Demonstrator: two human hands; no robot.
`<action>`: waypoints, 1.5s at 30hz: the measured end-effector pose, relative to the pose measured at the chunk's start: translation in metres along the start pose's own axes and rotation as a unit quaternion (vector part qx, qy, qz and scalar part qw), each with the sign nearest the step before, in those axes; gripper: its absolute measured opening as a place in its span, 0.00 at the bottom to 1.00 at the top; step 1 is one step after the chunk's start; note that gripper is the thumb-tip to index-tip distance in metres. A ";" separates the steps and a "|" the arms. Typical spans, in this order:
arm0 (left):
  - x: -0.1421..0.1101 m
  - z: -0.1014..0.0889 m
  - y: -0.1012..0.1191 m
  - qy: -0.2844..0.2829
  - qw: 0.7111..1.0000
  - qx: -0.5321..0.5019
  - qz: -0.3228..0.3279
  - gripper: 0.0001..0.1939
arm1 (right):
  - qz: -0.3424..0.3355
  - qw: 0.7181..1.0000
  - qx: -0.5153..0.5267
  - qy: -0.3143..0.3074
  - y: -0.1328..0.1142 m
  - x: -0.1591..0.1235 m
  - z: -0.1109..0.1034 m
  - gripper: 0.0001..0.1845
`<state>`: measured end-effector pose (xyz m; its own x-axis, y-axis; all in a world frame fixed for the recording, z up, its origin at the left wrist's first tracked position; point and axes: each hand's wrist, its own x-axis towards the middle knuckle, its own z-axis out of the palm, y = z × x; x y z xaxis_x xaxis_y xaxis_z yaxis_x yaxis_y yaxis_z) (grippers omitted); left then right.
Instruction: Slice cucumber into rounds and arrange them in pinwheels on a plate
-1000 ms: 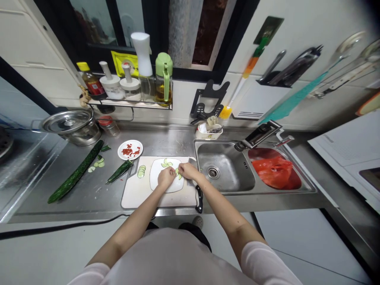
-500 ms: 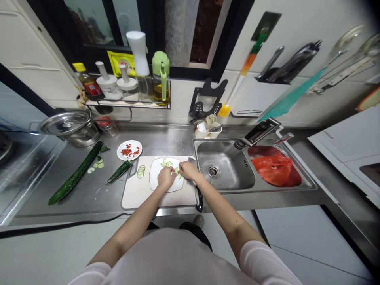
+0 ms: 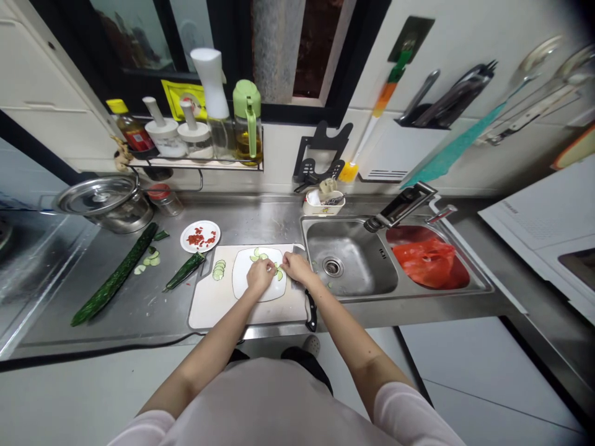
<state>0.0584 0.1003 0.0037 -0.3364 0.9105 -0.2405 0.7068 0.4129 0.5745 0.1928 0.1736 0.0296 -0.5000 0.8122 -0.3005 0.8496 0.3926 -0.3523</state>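
Note:
A white plate [image 3: 244, 284] lies on a pale cutting board [image 3: 218, 306] at the counter's front. Thin cucumber slices [image 3: 259, 254] sit along the plate's far rim. My left hand [image 3: 259, 274] rests over the plate with fingers curled on a slice. My right hand [image 3: 294, 267] is at the plate's right edge, fingers pinched on slices [image 3: 279, 272] between the two hands. A small stack of slices [image 3: 218, 270] lies on the board left of the plate. A black-handled knife [image 3: 310, 308] lies along the board's right edge under my right forearm.
A long cucumber [image 3: 114, 277], a shorter piece [image 3: 184, 271] and loose slices [image 3: 149, 260] lie left of the board. A small dish of red chilli [image 3: 199, 236], a lidded steel pot [image 3: 105, 199], a condiment shelf [image 3: 195, 139]. The sink [image 3: 353, 263] holds a red bag [image 3: 427, 261].
The hands have barely moved; both stay over the plate's right side handling slices. The view has shifted slightly.

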 end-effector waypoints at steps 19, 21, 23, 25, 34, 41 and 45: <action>0.003 0.006 -0.003 -0.004 1.000 0.002 -0.008 0.07 | -0.004 0.995 0.098 0.012 0.015 0.005 0.023 0.05; 0.003 0.006 -0.003 -0.004 1.000 0.003 -0.006 0.07 | -0.005 0.993 0.120 0.017 0.017 0.006 0.024 0.04; 0.003 0.006 -0.003 -0.005 1.000 0.005 -0.005 0.07 | -0.005 0.991 0.135 0.023 0.019 0.006 0.024 0.03; 0.003 0.006 -0.003 -0.007 1.000 0.006 -0.005 0.07 | -0.009 0.990 0.137 0.025 0.020 0.005 0.024 0.02; 0.002 0.003 -0.001 -0.019 1.000 0.003 -0.012 0.07 | 0.007 0.986 0.162 0.045 0.025 0.006 0.019 0.04; 0.003 0.003 0.000 -0.018 1.000 0.009 -0.016 0.08 | 0.008 0.991 0.132 0.024 0.025 0.001 0.021 0.05; 0.002 0.003 0.001 -0.017 1.000 0.013 -0.017 0.08 | 0.010 0.994 0.111 0.022 0.021 -0.001 0.021 0.03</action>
<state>0.0598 0.1028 0.0013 -0.3390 0.8962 -0.2861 0.7112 0.4432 0.5457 0.2073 0.1717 0.0037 -0.4724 0.8383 -0.2723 0.7983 0.2759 -0.5354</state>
